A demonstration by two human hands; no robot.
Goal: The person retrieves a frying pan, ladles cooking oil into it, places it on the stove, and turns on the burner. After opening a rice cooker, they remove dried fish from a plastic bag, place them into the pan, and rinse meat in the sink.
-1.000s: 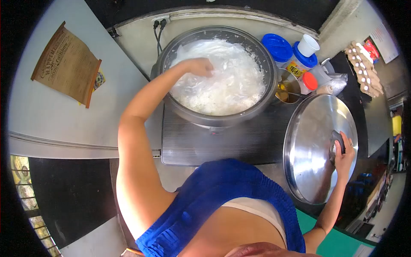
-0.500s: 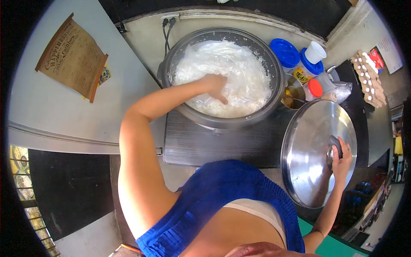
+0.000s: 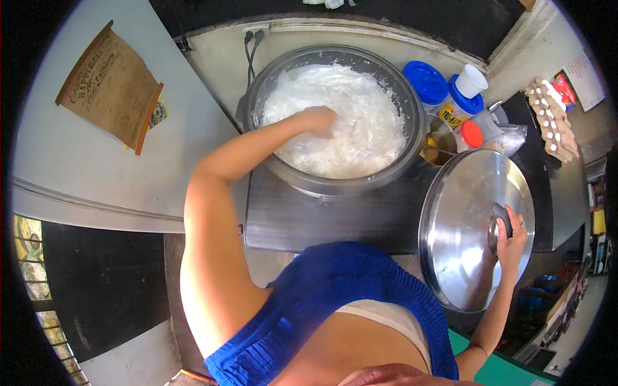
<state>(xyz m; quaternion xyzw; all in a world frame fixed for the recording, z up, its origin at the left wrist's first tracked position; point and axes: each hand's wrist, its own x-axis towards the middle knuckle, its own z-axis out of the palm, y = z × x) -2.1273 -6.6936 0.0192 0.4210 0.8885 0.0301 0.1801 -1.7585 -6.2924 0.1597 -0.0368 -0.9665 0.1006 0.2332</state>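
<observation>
Head view: left hand [image 3: 317, 121] meets crinkled plastic [image 3: 341, 89]—grip unclear—right [image 3: 510, 243] clasps steel lid [image 3: 460, 219].

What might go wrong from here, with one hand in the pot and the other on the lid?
The left hand is at the thin plastic over what looks like rice; the film could tear, and if the food is hot, it might burn.

The right hand alone holds the wide lid by its knob, so it might tip or slip.

Swinging it could knock the nearby red-lidded jar.
</observation>
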